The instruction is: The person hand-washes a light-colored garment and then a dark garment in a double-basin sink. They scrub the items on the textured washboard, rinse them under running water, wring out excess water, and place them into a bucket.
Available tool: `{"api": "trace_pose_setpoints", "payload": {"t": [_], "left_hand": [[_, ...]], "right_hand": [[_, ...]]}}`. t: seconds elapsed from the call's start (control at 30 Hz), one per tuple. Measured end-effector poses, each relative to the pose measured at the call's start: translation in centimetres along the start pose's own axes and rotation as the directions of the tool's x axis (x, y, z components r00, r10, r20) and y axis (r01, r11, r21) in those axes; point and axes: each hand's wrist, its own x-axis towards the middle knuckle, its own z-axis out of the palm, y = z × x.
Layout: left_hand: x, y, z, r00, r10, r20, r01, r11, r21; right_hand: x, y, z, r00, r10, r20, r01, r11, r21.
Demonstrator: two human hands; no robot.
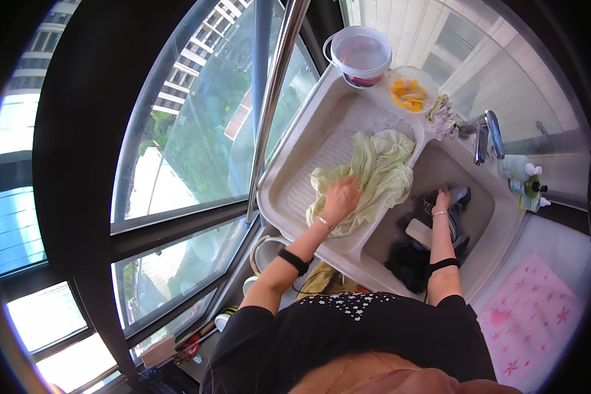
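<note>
A wet, pale green garment (384, 157) lies bunched on the ribbed washboard side of the laundry sink (354, 105). My left hand (343, 197) is on its near part, the fingers curled into the cloth. In the basin on the right, greyish water (437, 164) surrounds dark clothes (463, 197). My right hand (442, 199) reaches down there, fingers closed on a dark garment; the fingertips are partly hidden. Beside my right forearm is a beige, rounded block (419, 232), with a black garment (410, 266) nearer to me.
Along the sink's far rim stand a white bucket (361, 52), a dish of yellow pieces (410, 93), a grey-white rag (443, 117) and a chrome faucet (484, 138). Several bottles (525, 177) stand at the right. A pink patterned sheet (528, 315) lies near right. Windows (197, 131) flank the left.
</note>
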Motion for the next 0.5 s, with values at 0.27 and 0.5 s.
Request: {"api": "trace_pose_setpoints", "payload": {"t": [0.27, 0.5], "left_hand": [[5.1, -1.7, 0.0, 0.99, -0.02, 0.142, -0.04, 0.912, 0.407], [1.5, -2.6, -1.7, 0.96, -0.276, 0.048, 0.222, 0.855, 0.468]], "right_hand": [[-14.7, -10.0, 13.3, 0.172, 0.393, 0.903, -0.153, 0.916, -0.37], [-12.3, -5.3, 23.9, 0.341, -0.465, 0.817, 0.797, -0.317, -0.514]]}}
